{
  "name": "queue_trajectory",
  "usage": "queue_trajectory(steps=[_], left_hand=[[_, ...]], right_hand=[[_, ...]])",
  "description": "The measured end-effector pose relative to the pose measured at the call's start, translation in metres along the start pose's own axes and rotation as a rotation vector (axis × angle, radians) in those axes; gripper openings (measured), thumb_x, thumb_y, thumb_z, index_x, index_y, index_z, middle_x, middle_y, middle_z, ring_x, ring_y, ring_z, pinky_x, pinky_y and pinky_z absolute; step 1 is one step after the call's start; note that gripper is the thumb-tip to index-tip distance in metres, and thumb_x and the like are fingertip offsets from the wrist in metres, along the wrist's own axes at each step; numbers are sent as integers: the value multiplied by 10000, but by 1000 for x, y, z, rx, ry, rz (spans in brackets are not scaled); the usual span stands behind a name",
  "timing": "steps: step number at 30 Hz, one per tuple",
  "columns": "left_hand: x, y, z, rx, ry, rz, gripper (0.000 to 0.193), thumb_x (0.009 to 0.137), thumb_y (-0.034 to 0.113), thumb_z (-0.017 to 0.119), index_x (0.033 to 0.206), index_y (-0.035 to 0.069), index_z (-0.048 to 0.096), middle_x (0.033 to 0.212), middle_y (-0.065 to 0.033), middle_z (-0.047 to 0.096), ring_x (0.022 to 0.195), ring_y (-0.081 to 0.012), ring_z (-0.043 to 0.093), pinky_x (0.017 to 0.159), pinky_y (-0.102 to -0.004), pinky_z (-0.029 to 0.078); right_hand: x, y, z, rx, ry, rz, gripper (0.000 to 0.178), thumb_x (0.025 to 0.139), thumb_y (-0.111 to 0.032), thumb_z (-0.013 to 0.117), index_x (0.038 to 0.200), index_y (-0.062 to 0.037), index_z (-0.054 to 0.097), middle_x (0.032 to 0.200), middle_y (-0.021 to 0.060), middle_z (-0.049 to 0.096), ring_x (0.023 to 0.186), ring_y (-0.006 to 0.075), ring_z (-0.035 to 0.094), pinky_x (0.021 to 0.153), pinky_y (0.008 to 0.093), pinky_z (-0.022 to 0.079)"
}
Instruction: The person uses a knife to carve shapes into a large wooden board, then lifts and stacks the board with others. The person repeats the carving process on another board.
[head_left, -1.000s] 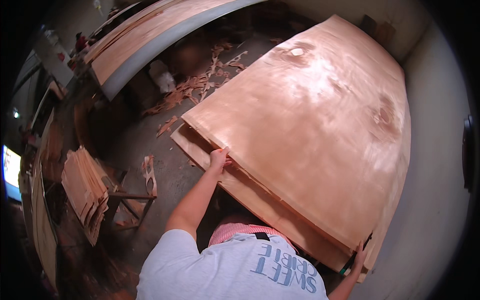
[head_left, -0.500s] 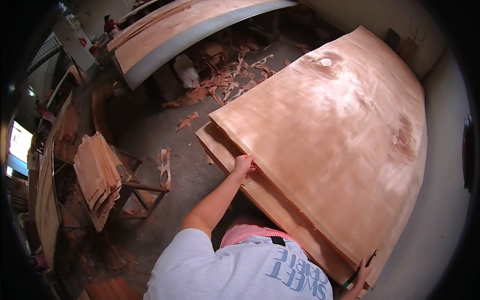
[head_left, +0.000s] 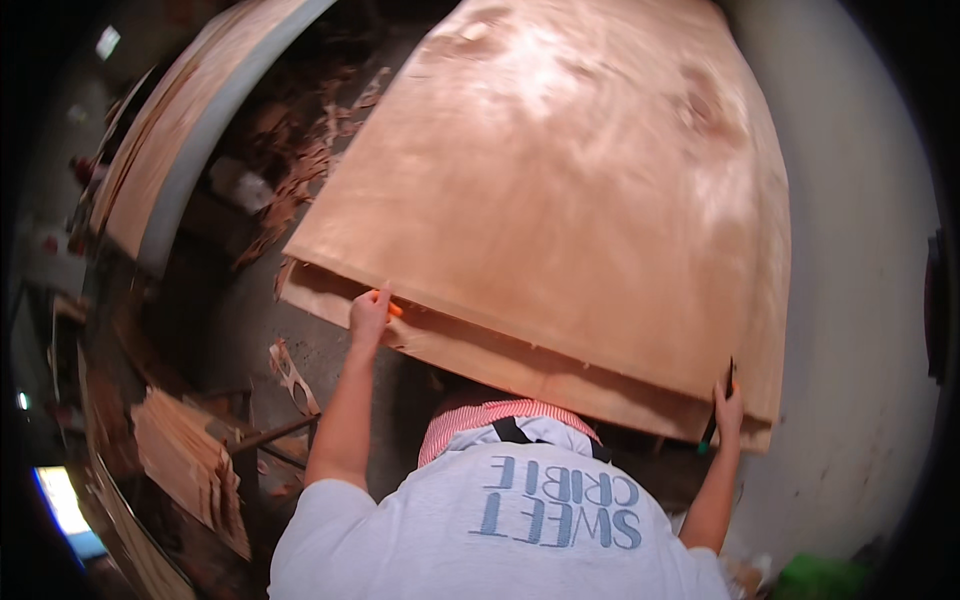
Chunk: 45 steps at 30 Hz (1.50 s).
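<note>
A large, thin wood veneer sheet (head_left: 560, 230) lies on top of a stack in front of me, its near edge lifted above the sheets below (head_left: 480, 372). My left hand (head_left: 369, 320) grips that edge near its left corner, fingers closed. Something small and orange (head_left: 395, 309) shows at these fingers; I cannot make out what it is. At the right end of the same edge is my right hand (head_left: 729, 408), closed round a slim dark tool (head_left: 708, 434) with a green end. Its fingers also touch the veneer sheet's edge, partly hidden from view.
A pale wall (head_left: 850, 250) runs close along the right. Veneer scraps (head_left: 300, 175) litter the floor at the back left, beside another long stack of sheets (head_left: 165, 150). Narrow veneer pieces (head_left: 185, 455) are piled at the lower left. A green item (head_left: 820, 578) shows at the lower right.
My view has turned to the right, so the stack now sits more squarely before me. Both hands stay on the near edge, and the right arm shows more fully.
</note>
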<state>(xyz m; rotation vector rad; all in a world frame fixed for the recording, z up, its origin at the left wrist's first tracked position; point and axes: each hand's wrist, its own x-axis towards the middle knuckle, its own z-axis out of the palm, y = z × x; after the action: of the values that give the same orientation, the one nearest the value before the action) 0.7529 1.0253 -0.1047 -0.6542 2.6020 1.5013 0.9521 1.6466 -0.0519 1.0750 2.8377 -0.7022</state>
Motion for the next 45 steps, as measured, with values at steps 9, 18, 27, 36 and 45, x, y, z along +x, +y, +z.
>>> queue_trajectory(steps=[9,18,27,36,45], left_hand=[[-55,82,66,513,-271,1099,490,700,248,669,1149,110,530,1217,-95,473,1099,-245,466,884,-354,393],[-48,55,100,742,-367,1203,600,706,323,631,1247,127,459,1296,-115,409,1219,-280,353,992,-436,250],[-50,59,99,846,-379,1181,595,684,331,652,1219,126,488,1294,-119,416,1216,-282,360,984,-440,267],[-59,63,106,952,-364,1134,599,662,342,665,1203,140,505,1297,-115,415,1213,-270,370,971,-426,300],[-74,80,112,988,-336,1070,641,614,299,702,1201,137,503,1250,-128,460,1158,-264,433,911,-363,392]], right_hand=[[-6,1,1,-60,26,120,629,775,-465,544,1205,-18,437,1102,234,533,1038,365,501,851,397,400],[-31,50,7,51,188,186,498,703,-394,635,1079,-90,515,898,192,596,871,362,557,716,416,436],[-105,190,-33,-216,548,406,344,679,-193,697,931,0,564,932,146,567,904,326,525,771,386,437],[-69,211,-110,-317,590,485,269,714,-163,670,895,-4,549,889,94,530,891,282,504,748,377,440],[13,240,-162,-251,618,344,268,704,-180,675,879,-23,548,865,114,551,850,306,531,707,391,438]])
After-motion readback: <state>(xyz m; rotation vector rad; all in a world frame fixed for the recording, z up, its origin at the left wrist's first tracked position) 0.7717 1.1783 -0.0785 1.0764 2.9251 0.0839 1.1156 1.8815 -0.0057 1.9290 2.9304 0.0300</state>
